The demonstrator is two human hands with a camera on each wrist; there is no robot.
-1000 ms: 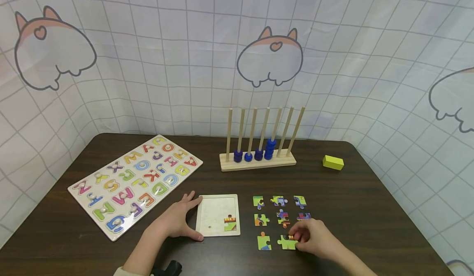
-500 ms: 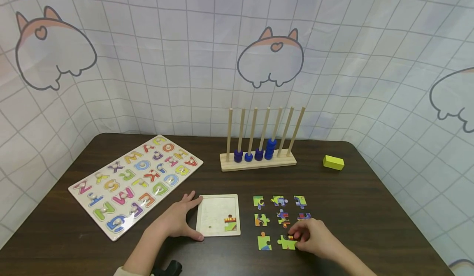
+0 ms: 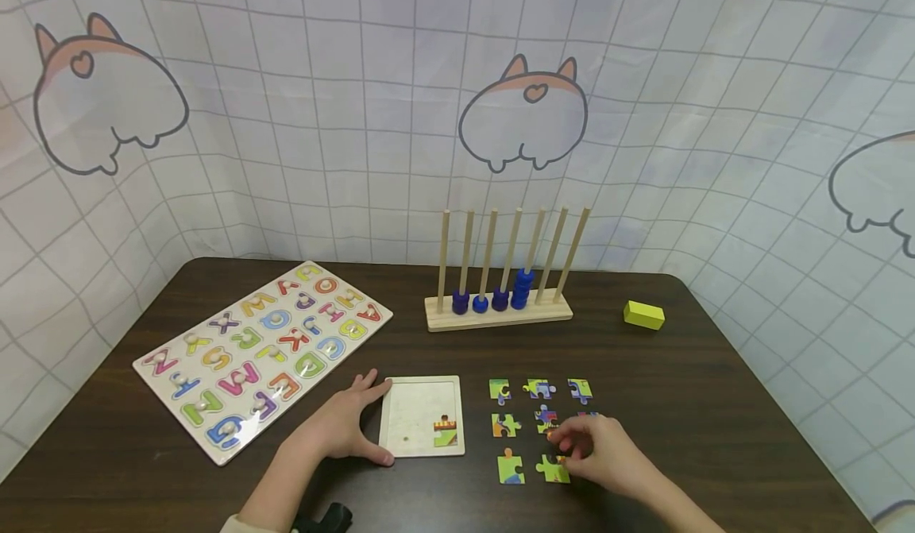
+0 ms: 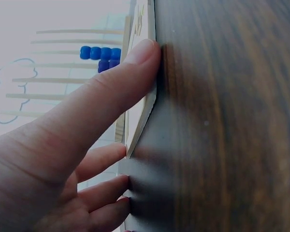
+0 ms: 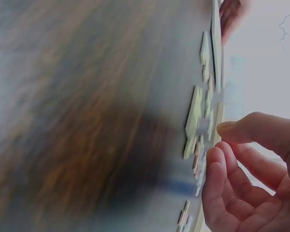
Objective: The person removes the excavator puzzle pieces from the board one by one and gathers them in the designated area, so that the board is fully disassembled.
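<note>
My left hand [image 3: 346, 420] rests on the table beside a shallow wooden puzzle tray [image 3: 418, 399]; its thumb [image 4: 121, 72] presses the near left corner and the forefinger touches the far left corner. One puzzle piece [image 3: 445, 430] with green and red print sits in the tray's right front corner. My right hand [image 3: 608, 455] hovers low over several loose jigsaw pieces, its fingers [image 5: 216, 169] loosely bent with nothing between them. The thumb tip overlaps the right edge of a green piece [image 3: 552, 469]. The forefinger reaches over a purple piece [image 3: 546, 417], partly hiding it and the piece to its right.
An alphabet peg board [image 3: 268, 350] lies at the left. A wooden counting rack [image 3: 500, 320] with upright rods and blue beads stands at the back. A yellow block [image 3: 643, 314] is at the back right. A black object [image 3: 332, 517] shows at the front edge.
My right hand shifts slightly left, and thumb and forefinger spread apart over the pieces. The green piece moves a little to the left. My left hand and the tray stay in place.
</note>
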